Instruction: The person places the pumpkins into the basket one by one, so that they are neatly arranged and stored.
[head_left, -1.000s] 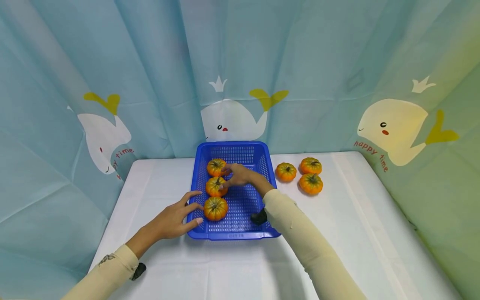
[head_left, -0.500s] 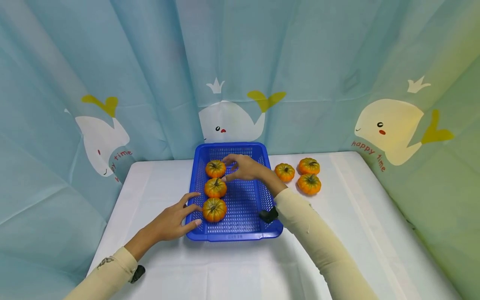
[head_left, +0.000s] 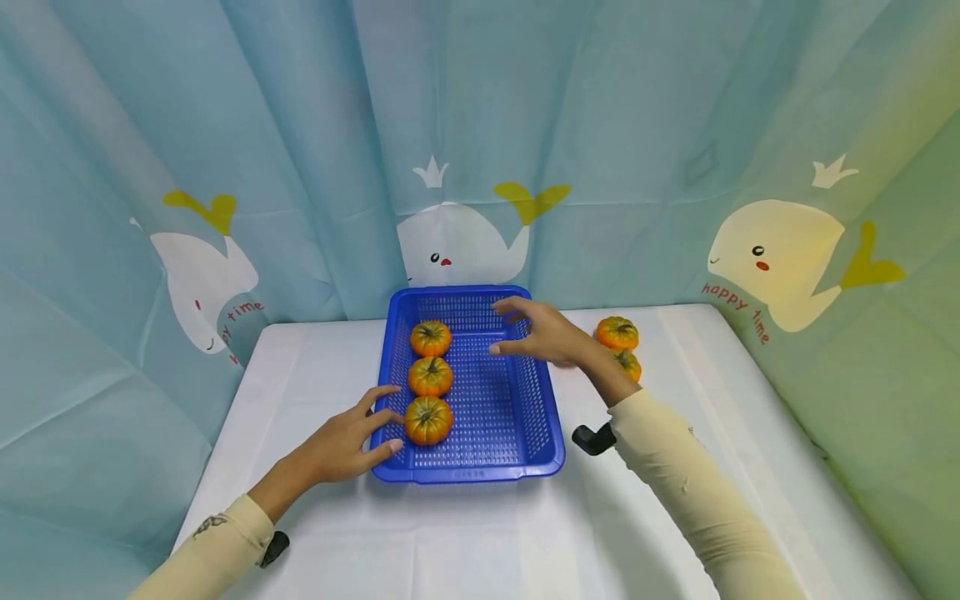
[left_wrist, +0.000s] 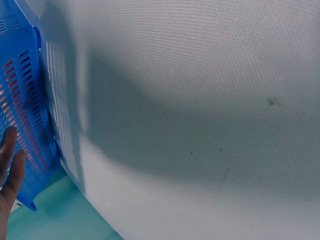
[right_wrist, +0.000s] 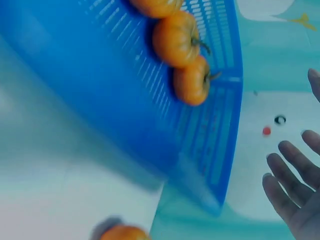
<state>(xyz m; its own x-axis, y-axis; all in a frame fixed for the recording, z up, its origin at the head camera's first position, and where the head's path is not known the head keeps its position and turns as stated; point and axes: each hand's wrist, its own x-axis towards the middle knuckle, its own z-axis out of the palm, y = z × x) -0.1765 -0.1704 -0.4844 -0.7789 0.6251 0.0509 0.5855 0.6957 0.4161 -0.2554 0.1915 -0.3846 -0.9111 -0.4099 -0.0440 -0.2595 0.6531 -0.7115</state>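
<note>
Three small orange pumpkins stand in a column along the left side of a blue plastic basket (head_left: 487, 475): a far one (head_left: 431, 338), a middle one (head_left: 430, 377) and a near one (head_left: 428, 420). My left hand (head_left: 341, 442) rests at the basket's left rim with its fingers spread; the left wrist view has fingers (left_wrist: 14, 170) against the outer wall. Above the basket's right side is my right hand (head_left: 551, 333), thumb and fingers apart and nothing between them. The right wrist view also shows those spread fingers (right_wrist: 295, 170) and the pumpkins (right_wrist: 176, 39) in the basket.
Right of the basket, a loose pumpkin (head_left: 617, 332) and another one (head_left: 628, 364), partly covered by my right arm, lie on the white table (head_left: 705, 400). One more pumpkin (right_wrist: 125, 233) shows in the right wrist view. A blue curtain (head_left: 637, 117) with whales stands behind.
My right hand has left the far and middle pumpkins and moved right, to above the basket's right rim. It now hides a loose pumpkin. My left hand has stayed at the rim.
</note>
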